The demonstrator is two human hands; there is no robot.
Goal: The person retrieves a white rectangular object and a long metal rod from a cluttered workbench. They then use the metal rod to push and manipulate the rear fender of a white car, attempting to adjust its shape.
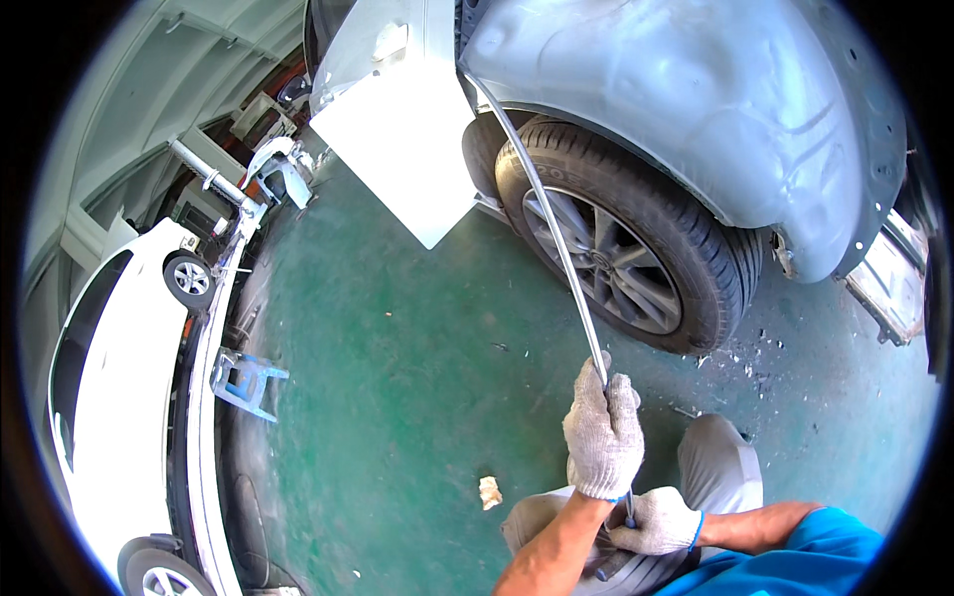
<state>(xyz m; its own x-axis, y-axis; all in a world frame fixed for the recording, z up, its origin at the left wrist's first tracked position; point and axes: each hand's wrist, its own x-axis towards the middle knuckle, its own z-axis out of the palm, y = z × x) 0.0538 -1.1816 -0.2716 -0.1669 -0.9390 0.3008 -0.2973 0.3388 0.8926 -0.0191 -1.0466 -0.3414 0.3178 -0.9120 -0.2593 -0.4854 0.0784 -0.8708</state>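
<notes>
A long, thin, slightly curved metal rod (549,214) slants up from my lap to the edge of a grey car fender (686,89), beside the door gap. My left hand (606,437), in a knitted pale glove, is wrapped round the rod's lower part. Lower down and to the right, my right hand (656,522), gloved too, closes on the rod near its bottom end. A dark handle-like end (613,566) shows below that hand. The rod's upper tip meets the fender edge; whether it is hooked behind it I cannot tell. Behind the rod stands the car's wheel (606,248).
A plain white four-sided patch (397,149) covers part of the door. A blue stool (248,382) and a white car (119,368) stand at left. Crumpled scrap (490,493) and small debris lie on the green floor (397,368). A loose panel (894,278) leans at right.
</notes>
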